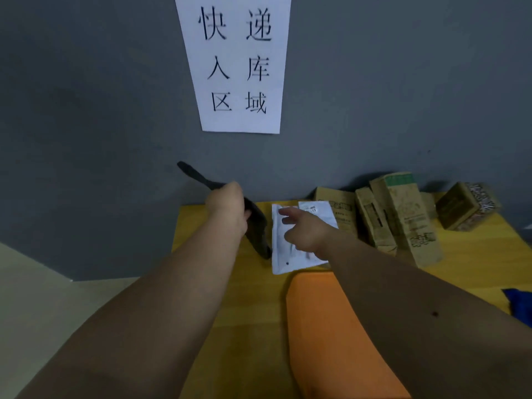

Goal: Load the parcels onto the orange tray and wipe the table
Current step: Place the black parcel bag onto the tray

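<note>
My left hand (pixel 227 205) grips a flat black parcel (pixel 257 228) and holds it tilted up off the yellow table (pixel 236 298), near the wall. My right hand (pixel 302 228) hovers with fingers spread over a white plastic mailer (pixel 280 249) that lies flat just beyond the orange tray (pixel 331 341). The orange tray lies at the front middle of the table, partly covered by my right forearm, and nothing shows on it. Several brown cardboard parcels (pixel 403 217) lie to the right of the mailer.
A dark grey wall (pixel 100 125) stands right behind the table, with a white paper sign (pixel 236 64) on it. A small patterned box (pixel 466 205) sits at the far right. A blue cloth (pixel 519 306) lies at the table's right edge.
</note>
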